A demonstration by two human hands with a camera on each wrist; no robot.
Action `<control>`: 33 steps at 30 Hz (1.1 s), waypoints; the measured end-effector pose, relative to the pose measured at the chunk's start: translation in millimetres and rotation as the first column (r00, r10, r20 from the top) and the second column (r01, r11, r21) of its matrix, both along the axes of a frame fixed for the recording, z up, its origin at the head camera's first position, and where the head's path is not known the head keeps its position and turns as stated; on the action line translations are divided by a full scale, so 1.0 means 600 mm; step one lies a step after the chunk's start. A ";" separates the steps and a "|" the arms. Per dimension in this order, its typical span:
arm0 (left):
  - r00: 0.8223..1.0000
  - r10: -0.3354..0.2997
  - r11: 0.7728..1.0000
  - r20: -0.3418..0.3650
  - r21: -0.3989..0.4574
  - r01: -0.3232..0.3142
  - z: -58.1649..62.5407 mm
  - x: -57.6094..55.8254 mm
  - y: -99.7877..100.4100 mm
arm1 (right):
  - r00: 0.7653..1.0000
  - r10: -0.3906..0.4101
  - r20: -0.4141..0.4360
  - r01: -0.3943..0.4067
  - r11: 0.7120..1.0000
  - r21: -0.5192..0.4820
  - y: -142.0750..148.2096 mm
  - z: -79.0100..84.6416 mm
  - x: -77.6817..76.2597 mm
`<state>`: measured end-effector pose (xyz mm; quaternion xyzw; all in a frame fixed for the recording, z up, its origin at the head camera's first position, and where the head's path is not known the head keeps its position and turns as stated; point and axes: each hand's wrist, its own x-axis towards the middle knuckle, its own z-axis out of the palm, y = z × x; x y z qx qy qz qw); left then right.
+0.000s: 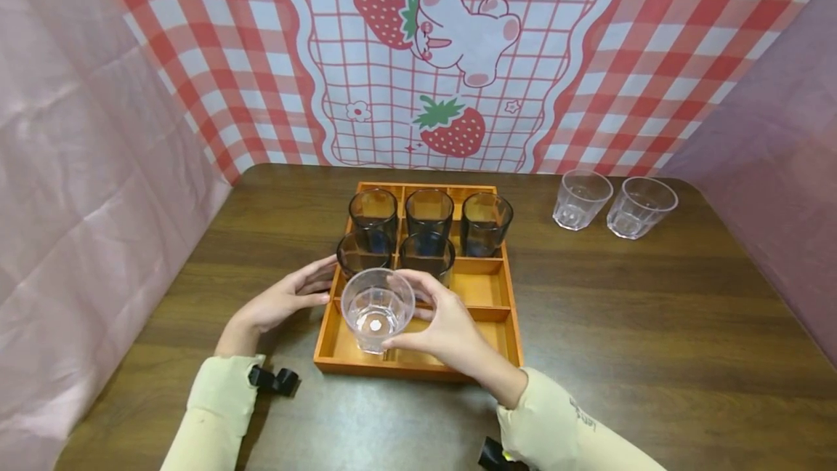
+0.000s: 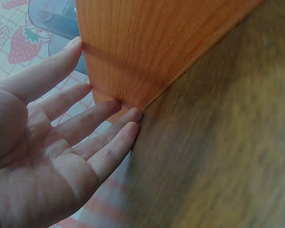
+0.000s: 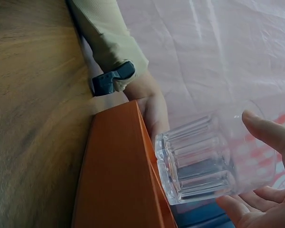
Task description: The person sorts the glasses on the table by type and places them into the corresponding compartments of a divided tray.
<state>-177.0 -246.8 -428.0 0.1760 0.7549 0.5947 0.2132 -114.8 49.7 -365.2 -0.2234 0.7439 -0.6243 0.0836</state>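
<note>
My right hand (image 1: 451,325) grips a clear tumbler (image 1: 377,315) by its side, thumb in front and fingers behind. The tumbler is upright over the front left compartment of a wooden divided tray (image 1: 425,371). In the right wrist view its ribbed base (image 3: 168,178) is close over the tray's edge (image 3: 149,180). My left hand (image 1: 277,304) rests against the tray's left side, fingers fairly straight; the left wrist view has its fingertips (image 2: 135,114) at the outer wall (image 2: 133,52). Several dark tinted glasses (image 1: 487,220) stand in the rear and middle compartments.
Two more clear tumblers (image 1: 582,202) stand side by side at the table's back right. A checked strawberry cloth (image 1: 235,57) hangs behind the wooden table (image 1: 628,325). Pink cloth (image 1: 85,166) lines the left side. The middle right compartment (image 1: 480,288) shows its bare floor.
</note>
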 end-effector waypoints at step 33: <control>1.000 -0.007 1.000 -0.017 -0.006 0.007 0.000 0.001 0.000 | 0.998 -0.050 -0.038 0.055 0.988 0.148 -0.051 -0.037 0.008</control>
